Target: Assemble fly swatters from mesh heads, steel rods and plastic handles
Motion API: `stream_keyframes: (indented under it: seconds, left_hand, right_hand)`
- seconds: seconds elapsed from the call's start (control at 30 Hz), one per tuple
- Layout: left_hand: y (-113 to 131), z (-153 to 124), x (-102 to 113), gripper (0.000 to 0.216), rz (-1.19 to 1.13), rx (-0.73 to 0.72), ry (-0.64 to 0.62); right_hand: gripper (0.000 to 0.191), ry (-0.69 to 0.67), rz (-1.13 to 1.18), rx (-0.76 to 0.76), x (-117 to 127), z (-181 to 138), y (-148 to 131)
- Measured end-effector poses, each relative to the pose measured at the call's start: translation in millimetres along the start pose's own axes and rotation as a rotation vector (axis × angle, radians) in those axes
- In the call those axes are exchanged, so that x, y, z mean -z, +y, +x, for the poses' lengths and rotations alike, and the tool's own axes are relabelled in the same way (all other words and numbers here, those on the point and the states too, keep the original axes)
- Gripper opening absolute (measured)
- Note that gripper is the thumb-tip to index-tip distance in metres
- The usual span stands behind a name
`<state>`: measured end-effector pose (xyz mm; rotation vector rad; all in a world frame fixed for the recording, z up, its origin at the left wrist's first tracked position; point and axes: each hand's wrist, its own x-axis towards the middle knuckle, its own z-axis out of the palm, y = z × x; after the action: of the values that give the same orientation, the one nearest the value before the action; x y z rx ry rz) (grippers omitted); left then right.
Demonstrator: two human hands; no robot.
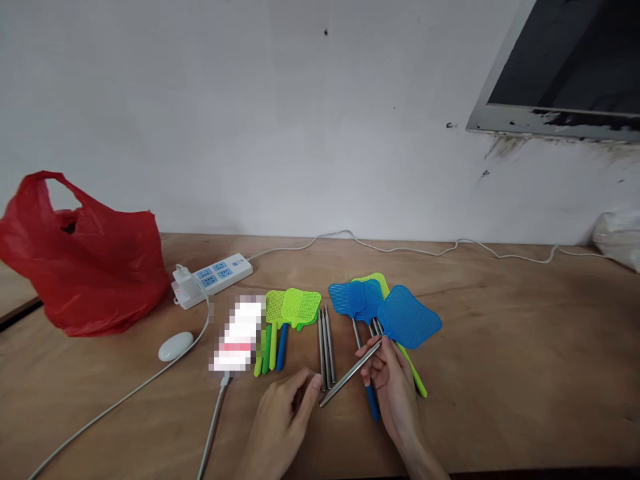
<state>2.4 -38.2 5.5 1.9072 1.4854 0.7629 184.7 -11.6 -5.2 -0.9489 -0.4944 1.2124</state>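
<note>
My right hand [393, 380] pinches a blue fly swatter [407, 320] by its metal rod [350, 373], which slants down to the left. My left hand [283, 417] rests on the table with fingers curled, its fingertips close to the rod's lower end and to three loose metal rods [326, 347]. Whether it touches the rod is unclear. More blue swatters [353, 299] and a yellow-green one [373, 279] lie behind the held swatter. A bunch of green swatters [295, 308] with green, yellow and blue handles lies to the left.
A red plastic bag [85, 260] stands at the left. A white power strip [213, 277], its cables, a white oval object [175, 347] and a blurred white-red item [239, 337] lie on the wooden table [525, 373]. A white bag [620, 237] sits far right.
</note>
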Motion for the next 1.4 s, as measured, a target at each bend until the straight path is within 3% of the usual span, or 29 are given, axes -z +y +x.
stream_keyframes:
  seconds: [0.1, 0.33, 0.47, 0.63, 0.83, 0.97, 1.17, 1.4]
  left_hand:
    - [0.3, -3.0, -4.8, 0.042, -0.028, 0.006, -0.08]
    - [-6.2, -5.9, -8.4, 0.036, -0.02, 0.06, -0.053]
    - [-6.5, -8.1, -5.2, 0.034, -0.051, 0.077, -0.09]
    - [1.4, -0.9, 2.5, 0.029, 0.079, 0.037, -0.073]
    - [-2.5, 10.6, 13.8, 0.031, 0.259, -0.031, -0.024]
    - [1.9, 15.0, 14.5, 0.027, 0.27, -0.08, -0.016]
    - [19.9, 24.9, -1.2, 0.021, 0.219, -0.175, -0.127]
    - [23.1, 26.0, -6.1, 0.025, 0.199, -0.17, -0.12]
  right_hand:
    - [0.035, -0.027, -0.002, 0.001, -0.5, -1.1, 1.7]
    - [0.037, -0.035, 0.055, -0.119, -2.6, -3.5, -3.9]
    - [0.034, 0.01, 0.089, -0.096, -3.2, 0.4, -5.9]
    - [0.034, 0.006, -0.034, 0.001, -2.7, 1.8, -3.2]
    - [0.043, 0.191, -0.064, 0.109, 2.8, 6.3, -14.8]
    - [0.043, 0.156, -0.176, 0.092, 4.3, 4.5, -12.6]
    - [0.047, 0.097, -0.322, 0.025, -7.8, -11.7, 0.4]
    - [0.051, 0.115, -0.314, 0.057, -5.3, -11.6, -0.3]
